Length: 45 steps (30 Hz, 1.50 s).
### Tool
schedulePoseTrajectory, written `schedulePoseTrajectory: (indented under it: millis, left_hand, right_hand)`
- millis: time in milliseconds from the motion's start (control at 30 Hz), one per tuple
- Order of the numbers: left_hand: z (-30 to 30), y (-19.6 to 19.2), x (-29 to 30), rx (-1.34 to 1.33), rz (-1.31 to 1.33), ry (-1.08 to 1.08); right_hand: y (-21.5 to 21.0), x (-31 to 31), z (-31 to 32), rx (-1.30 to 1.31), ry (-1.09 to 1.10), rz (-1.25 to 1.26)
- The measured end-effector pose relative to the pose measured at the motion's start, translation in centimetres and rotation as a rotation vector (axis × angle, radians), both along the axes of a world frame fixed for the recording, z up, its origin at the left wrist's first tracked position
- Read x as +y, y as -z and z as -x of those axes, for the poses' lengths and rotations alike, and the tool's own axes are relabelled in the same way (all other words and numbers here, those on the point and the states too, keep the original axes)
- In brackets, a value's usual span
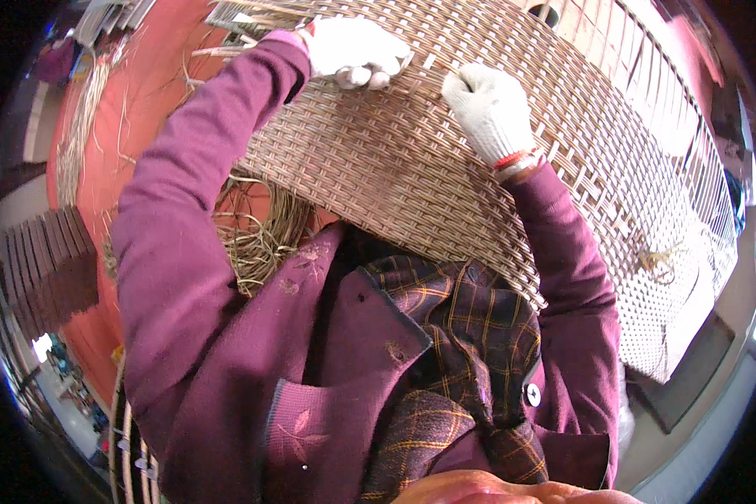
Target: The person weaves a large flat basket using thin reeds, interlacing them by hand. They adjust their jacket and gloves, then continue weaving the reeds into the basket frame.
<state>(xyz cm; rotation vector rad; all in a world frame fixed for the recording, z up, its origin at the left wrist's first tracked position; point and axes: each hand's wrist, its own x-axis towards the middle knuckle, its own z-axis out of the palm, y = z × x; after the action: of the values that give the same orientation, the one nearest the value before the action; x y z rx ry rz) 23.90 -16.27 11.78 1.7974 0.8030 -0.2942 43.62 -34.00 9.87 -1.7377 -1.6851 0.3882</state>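
Wickerwork is filling the upper half of the view: a large woven panel of tan strips is leaning across the person's front, its far end running off toward a white slatted frame at the right. Both hands are wearing white knit gloves and are working at the panel's upper edge. The left hand is curling its fingers over the weave near the top, its grip closed on the panel's edge strips as far as the glove is letting me see. The right hand is bunching into a fist against the weave, apparently pinching a strip, though what sits inside the fist is hidden. Loose cane strands are lying in a tangled coil on the red floor just behind the panel's lower left edge, and a stack of dark slats is sitting well apart at the left.

As a judgement, the main risk is the panel sliding or tipping while both hands are high on one edge, since nothing visible is bracing its lower side. A strip pulled too hard could also kink or snap, and gloved fingers could be losing their hold on the smooth cane.
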Motion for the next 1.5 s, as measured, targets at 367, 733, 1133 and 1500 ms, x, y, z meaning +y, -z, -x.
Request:
schedulePoseTrajectory:
  millis: [367, 733, 1133, 1500]
  left_hand:
    - [-2.3, -0.3, 0.9, 0.179, -0.149, 0.289]
    - [3.5, 2.0, 2.7, -0.423, -1.485, 0.622]
    - [7.7, -2.3, 1.3, -0.188, -0.415, -0.154]
    - [4.0, 0.9, 2.1, -0.052, -0.268, -0.106]
  right_hand:
    - [0.4, -0.2, 1.1, 0.101, 0.161, 0.113]
    - [-0.6, 1.4, 1.6, -0.124, -0.002, -0.135]
    - [-0.7, 7.5, 4.5, 0.339, -0.081, 0.056]
    - [2.0, 7.4, 4.4, -0.289, -0.032, -0.026]
